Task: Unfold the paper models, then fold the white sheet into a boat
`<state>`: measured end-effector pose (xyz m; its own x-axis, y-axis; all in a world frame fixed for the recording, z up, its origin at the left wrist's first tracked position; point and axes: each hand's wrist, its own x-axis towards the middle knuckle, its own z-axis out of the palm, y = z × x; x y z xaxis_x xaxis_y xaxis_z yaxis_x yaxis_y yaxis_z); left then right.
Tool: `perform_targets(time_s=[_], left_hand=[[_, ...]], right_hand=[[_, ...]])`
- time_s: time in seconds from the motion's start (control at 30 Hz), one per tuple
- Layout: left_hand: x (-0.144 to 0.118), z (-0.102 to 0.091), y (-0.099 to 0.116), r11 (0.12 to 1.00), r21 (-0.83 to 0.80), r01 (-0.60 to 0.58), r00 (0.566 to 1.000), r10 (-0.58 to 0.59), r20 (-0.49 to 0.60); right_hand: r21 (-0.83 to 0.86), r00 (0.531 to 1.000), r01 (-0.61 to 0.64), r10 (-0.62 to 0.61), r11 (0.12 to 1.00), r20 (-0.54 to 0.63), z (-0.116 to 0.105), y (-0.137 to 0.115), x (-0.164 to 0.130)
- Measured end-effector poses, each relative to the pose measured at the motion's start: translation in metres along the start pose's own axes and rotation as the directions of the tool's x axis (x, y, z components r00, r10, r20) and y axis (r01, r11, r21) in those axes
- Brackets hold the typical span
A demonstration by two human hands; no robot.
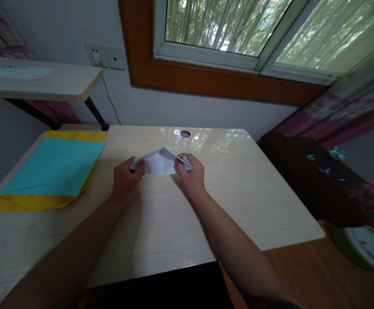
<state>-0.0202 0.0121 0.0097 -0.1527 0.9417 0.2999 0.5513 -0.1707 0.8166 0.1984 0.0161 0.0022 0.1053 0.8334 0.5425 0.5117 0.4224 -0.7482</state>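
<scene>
A folded piece of white paper (161, 164) with a peaked top edge is held up over the desk between my two hands. My left hand (126, 177) pinches its left corner, thumb in front. At the other end, my right hand (191, 174) is closed on the right corner, where a small folded flap sticks out past the thumb. A crease runs down the middle of the paper. The fingers behind the paper are hidden.
Yellow sheets (28, 204) with a turquoise sheet (58, 167) on top lie at the desk's left. A raised shelf (67, 86) stands behind them. The pale desk (238, 193) has a round cable hole (185, 134) near the wall. A white-topped round bin (367, 249) is at the lower right.
</scene>
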Motion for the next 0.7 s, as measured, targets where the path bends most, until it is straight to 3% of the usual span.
perform_targets(time_s=[0.17, 0.37, 0.57, 0.7], left_hand=[[0.002, 0.001, -0.004, 0.992, -0.084, 0.094, 0.995, -0.095, -0.009], [0.009, -0.001, -0.007, 0.965, -0.206, 0.160, 0.986, -0.168, -0.019], [0.014, 0.000, -0.008, 0.935, -0.321, 0.150, 0.988, -0.156, 0.010], [0.016, 0.000, -0.012, 0.919, -0.372, 0.131, 0.990, -0.138, 0.008]], right_hand=[[0.020, 0.995, -0.098, 0.097, 0.995, 0.016, 0.001, 0.003, 0.001], [0.156, 0.969, -0.245, 0.243, 0.957, 0.033, 0.002, 0.008, 0.003], [0.284, 0.959, -0.281, 0.281, 0.917, 0.041, 0.002, 0.013, 0.004], [0.258, 0.964, -0.262, 0.261, 0.930, 0.039, 0.002, 0.022, 0.004]])
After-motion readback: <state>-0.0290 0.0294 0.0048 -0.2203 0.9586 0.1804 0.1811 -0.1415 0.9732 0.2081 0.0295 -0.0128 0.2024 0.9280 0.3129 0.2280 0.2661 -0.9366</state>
